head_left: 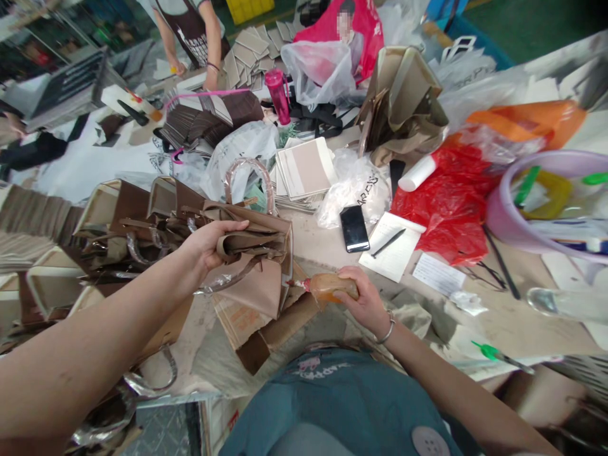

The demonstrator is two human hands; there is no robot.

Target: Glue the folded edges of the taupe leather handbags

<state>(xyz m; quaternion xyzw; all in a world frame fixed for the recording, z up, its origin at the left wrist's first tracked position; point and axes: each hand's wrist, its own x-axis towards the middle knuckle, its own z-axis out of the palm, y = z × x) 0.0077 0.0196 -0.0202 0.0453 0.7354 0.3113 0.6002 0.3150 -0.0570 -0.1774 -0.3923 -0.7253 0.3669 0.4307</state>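
My left hand [211, 242] grips the folded top flap of a brown leather handbag [256, 259] that lies on a piece of cardboard [247, 323]; the bag's plastic-wrapped handle [247, 171] arches above it. My right hand [361, 297] is closed around a soft amber squeeze bottle [330, 286] whose red nozzle points left at the bag's side. More unfinished brown bags [137, 215] lie stacked to the left of my left hand.
A black phone [354, 228], a notepad with a pen [392, 244], red plastic bags [446, 202], a purple basin [503, 215] and a pink bottle [278, 95] crowd the table. Another person in an apron [190, 25] stands at the far side by stacks of leather pieces [204, 120].
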